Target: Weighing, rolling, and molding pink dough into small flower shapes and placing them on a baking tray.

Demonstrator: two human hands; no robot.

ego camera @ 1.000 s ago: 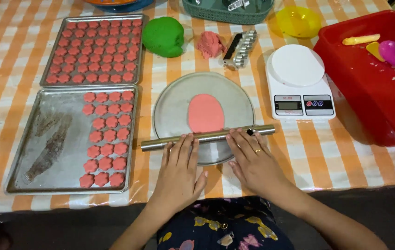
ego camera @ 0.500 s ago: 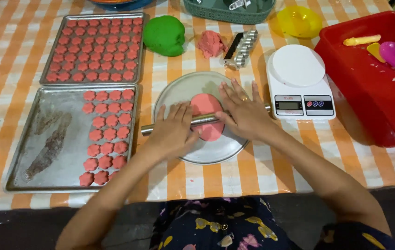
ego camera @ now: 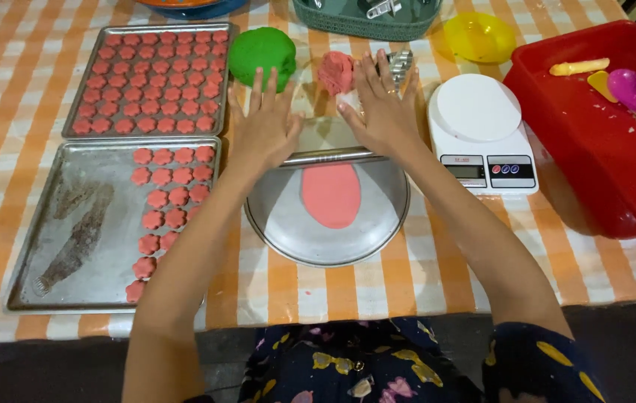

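Note:
A flattened oval of pink dough [ego camera: 331,194] lies on a round metal plate [ego camera: 288,231]. Across the plate's far edge rests a metal rolling pin [ego camera: 327,157]. My left hand [ego camera: 265,127] presses flat on its left end, fingers spread. My right hand [ego camera: 381,108] lies flat on its right part, fingers spread too. Just beyond my hands sit a green dough ball [ego camera: 262,52] and a pink dough lump [ego camera: 335,71].
Two metal trays hold flower-shaped pink pieces: a full one [ego camera: 150,78] at far left, a half-filled one [ego camera: 71,231] nearer. A white kitchen scale [ego camera: 482,134] and a red tub [ego camera: 594,142] with spoons stand on the right. A yellow bowl [ego camera: 480,36] and green basket [ego camera: 366,16] sit behind.
The rolling pin has gone from the plate's near edge over the dough to its far edge, both hands sliding forward on it. The dough is now longer and flatter.

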